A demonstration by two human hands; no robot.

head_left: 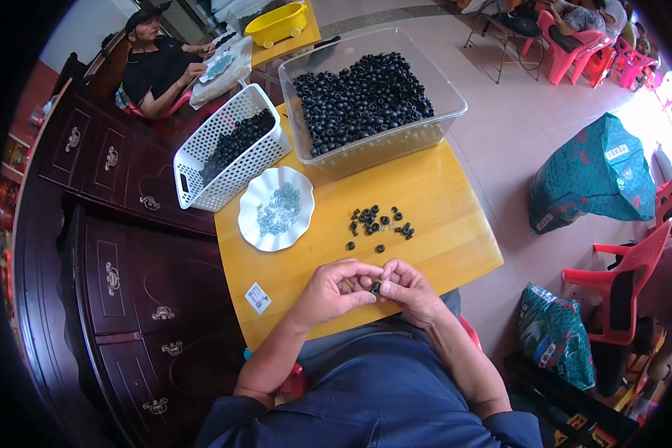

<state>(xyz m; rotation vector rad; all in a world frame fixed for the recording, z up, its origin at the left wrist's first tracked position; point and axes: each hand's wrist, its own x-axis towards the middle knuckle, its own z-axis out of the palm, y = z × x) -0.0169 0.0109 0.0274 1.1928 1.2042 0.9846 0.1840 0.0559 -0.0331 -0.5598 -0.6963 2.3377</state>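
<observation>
Close to the near edge of the yellow table [455, 239], both hands meet around one small black round part [375, 287]. The fingers of my left hand [334, 290] pinch it from one side, and those of my right hand [412, 293] close on it from the other. My fingertips partly cover the part. Just beyond them lies a loose group of small black ring-shaped pieces [373, 224]. To the left, a white scalloped plate [246, 218] holds many small clear bluish pieces [278, 210].
A clear plastic bin [366, 158] of black round parts stands at the table's far side, beside a white perforated basket [275, 153] with more. A dark wooden cabinet [149, 261] borders the left. Teal bags [590, 175] and red chairs [627, 284] stand right. Another person [157, 67] sits far left.
</observation>
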